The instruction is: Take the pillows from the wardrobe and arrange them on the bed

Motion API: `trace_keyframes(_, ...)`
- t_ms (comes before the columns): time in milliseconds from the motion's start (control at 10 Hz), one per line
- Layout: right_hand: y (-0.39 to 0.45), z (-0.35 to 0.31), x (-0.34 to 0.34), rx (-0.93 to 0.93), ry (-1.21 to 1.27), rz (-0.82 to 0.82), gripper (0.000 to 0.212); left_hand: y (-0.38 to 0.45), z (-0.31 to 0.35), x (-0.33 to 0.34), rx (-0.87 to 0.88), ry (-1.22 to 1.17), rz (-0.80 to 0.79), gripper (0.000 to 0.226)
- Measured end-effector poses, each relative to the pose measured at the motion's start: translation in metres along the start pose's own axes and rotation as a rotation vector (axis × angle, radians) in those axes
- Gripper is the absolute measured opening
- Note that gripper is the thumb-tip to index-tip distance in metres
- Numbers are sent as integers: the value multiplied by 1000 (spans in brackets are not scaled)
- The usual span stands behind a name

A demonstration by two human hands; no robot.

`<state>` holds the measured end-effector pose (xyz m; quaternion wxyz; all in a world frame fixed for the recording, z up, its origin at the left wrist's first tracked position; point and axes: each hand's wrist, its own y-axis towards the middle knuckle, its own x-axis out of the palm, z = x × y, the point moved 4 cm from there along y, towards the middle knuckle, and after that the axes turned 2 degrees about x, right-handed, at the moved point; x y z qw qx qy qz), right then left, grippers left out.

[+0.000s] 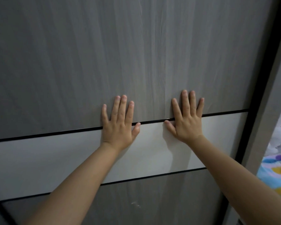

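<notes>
A: What is being seen nearest the camera?

B: Two bare forearms are being stretched forward and up from the bottom edge. Nothing is being held in either one.

A: And the hands?

B: The left hand [119,123] is being laid flat against the wardrobe door [136,54], fingers spread and pointing up. The right hand [186,118] is being pressed flat beside it in the same way, a little higher, with a gap between the two. No object is being pinched or gripped by either.

A: Where on the door are they being placed?

B: Both palms are being rested across a thin black line [55,133]. The fingers are lying on the grey wood-grain panel above it; the heels and thumbs are lying on the pale band [47,159] below it.

A: Where are the pillows?

B: None is being shown clearly. Past the dark frame [256,103] at the door's right edge, blue patterned fabric [276,172] is being glimpsed, with something whitish above it; whether this is a pillow cannot be told.
</notes>
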<state>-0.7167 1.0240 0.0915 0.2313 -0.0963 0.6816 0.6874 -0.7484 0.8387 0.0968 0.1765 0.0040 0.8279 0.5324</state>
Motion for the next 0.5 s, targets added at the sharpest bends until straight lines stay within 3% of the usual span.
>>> trace_keyframes(300,-2,-1,-11,42,6,-135,63,0,-7,0,101,-35,101,59)
trace_keyframes(400,-7,-3,-26,33,96,-169,61,-2,-7,-1,91,-43,61,60)
trace_keyframes(500,1,5,-49,132,372,-152,49,-3,-5,0,93,-85,32,60)
